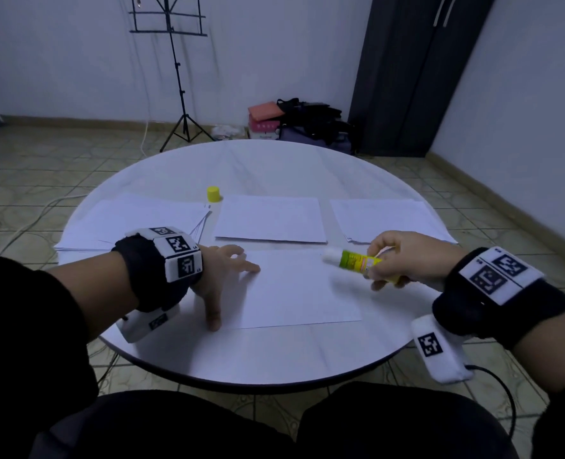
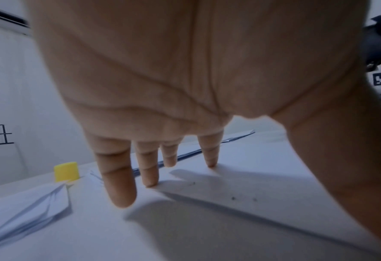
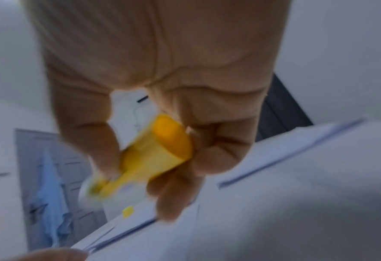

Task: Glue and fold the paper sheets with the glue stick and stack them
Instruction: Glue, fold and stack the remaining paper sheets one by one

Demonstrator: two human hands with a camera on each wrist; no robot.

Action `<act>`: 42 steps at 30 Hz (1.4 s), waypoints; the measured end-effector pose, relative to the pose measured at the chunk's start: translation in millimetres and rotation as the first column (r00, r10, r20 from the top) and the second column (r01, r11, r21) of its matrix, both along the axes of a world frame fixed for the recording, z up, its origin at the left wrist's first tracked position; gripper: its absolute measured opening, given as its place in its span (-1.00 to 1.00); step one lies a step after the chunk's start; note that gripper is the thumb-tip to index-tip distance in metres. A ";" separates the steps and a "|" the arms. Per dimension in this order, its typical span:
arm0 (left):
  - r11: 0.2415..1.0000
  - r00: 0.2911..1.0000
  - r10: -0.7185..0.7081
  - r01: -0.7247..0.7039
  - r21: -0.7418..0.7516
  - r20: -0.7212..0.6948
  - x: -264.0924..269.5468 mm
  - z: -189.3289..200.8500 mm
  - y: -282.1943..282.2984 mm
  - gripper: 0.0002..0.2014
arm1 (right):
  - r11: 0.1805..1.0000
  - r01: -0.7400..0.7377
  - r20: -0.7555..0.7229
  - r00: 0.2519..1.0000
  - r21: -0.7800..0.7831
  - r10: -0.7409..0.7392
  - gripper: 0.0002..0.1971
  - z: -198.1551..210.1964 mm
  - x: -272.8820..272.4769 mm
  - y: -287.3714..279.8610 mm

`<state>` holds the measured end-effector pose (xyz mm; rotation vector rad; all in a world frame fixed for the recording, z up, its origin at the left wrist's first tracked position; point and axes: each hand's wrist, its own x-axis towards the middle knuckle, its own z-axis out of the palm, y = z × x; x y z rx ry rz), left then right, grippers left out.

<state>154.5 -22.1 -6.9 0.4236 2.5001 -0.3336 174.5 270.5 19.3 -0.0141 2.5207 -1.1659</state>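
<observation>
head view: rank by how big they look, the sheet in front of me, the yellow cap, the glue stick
1. sheet, by far the largest
2. glue stick, partly hidden in the right hand
3. yellow cap, smallest, though it sits farther from the camera

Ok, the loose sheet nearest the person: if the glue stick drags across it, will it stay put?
Probably only while held. The sheet looks like a thin single leaf on a smooth table, so it would likely slide or buckle. The left hand presses its left edge with straight fingers, which should anchor it. The far right side looks free to lift.
</observation>
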 end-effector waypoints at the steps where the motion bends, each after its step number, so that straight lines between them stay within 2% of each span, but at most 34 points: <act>1: 1.000 1.000 -0.001 0.001 -0.002 0.001 -0.6 0.5 -1.0 0.18 | 0.999 0.038 0.003 0.999 -0.037 -0.038 -0.62 -4.3 -3.7 1.1; 4: 1.000 1.000 -0.013 0.013 -0.014 -0.001 -2.4 1.2 -2.6 0.16 | 0.993 0.097 0.017 0.995 -0.072 -0.096 -0.52 -12.4 -15.0 -1.4; 9: 1.000 1.000 -0.029 0.029 -0.011 -0.001 -4.3 -0.2 -4.2 0.13 | 0.970 0.235 -0.057 0.969 -0.062 -0.239 -0.66 -26.0 -42.5 1.5; 14: 0.999 0.999 -0.038 0.038 0.008 0.008 -3.2 -3.3 -4.8 0.09 | 0.948 0.287 -0.057 0.958 0.135 -0.282 -0.55 -37.0 -55.3 0.3; 17: 0.998 0.999 -0.042 0.042 0.041 0.004 -2.8 -5.6 -7.3 0.08 | 0.937 0.284 -0.071 0.959 0.202 -0.275 -0.51 -41.7 -57.2 -0.7; 20: 0.995 1.000 -0.021 0.021 0.099 -0.004 -2.2 -7.1 -13.5 0.07 | 0.918 0.303 -0.006 0.950 0.256 -0.312 -0.35 -37.8 -51.6 -5.5; 21: 0.993 1.000 -0.008 0.009 0.121 -0.009 -1.1 -6.1 -15.7 0.06 | 0.906 0.307 0.003 0.947 0.291 -0.322 -0.33 -36.1 -48.0 -6.9; 22: 0.989 1.000 0.008 -0.005 0.145 -0.016 0.0 -5.0 -18.5 0.04 | 0.890 0.299 0.011 0.947 0.344 -0.322 -0.40 -32.8 -42.8 -9.2; 24: 0.980 0.998 0.045 -0.037 0.197 -0.040 1.0 -2.2 -27.0 -0.02 | 0.856 0.218 0.053 0.960 0.470 -0.274 -0.65 -23.0 -30.1 -19.2; 25: 0.973 0.996 0.072 -0.058 0.223 -0.055 0.4 -0.8 -32.9 -0.05 | 0.843 0.149 0.089 0.970 0.516 -0.226 -0.70 -17.7 -23.4 -27.2; 28: 0.947 0.980 0.176 -0.143 0.287 -0.091 -6.4 2.6 -56.3 -0.13 | 0.825 -0.070 0.170 0.985 0.561 -0.031 -0.62 -4.9 -10.0 -63.5; 31: 0.914 0.947 0.301 -0.254 0.317 -0.109 -18.3 7.6 -85.6 -0.20 | 0.802 -0.228 0.167 0.973 0.551 0.162 -0.65 -0.6 -12.4 -110.6; 35: 0.879 0.873 0.456 -0.410 0.244 -0.173 -36.1 7.2 -128.9 -0.27 | 0.796 -0.276 0.058 0.955 0.539 0.292 -0.71 -4.5 -44.2 -180.9; 38: 0.853 0.830 0.517 -0.480 0.202 -0.208 -49.2 1.9 -156.5 -0.35 | 0.800 -0.251 -0.037 0.946 0.545 0.322 -0.60 -4.6 -69.7 -227.0; 40: 0.844 0.819 0.535 -0.504 0.185 -0.209 -56.8 -0.8 -170.4 -0.40 | 0.840 -0.225 -0.084 0.949 0.493 0.303 -0.56 -4.4 -84.0 -250.1; 42: 0.852 0.829 0.522 -0.496 0.169 -0.198 -60.8 -0.9 -178.4 -0.51 | 0.838 -0.214 -0.105 0.947 0.503 0.305 -0.54 -7.6 -96.9 -269.0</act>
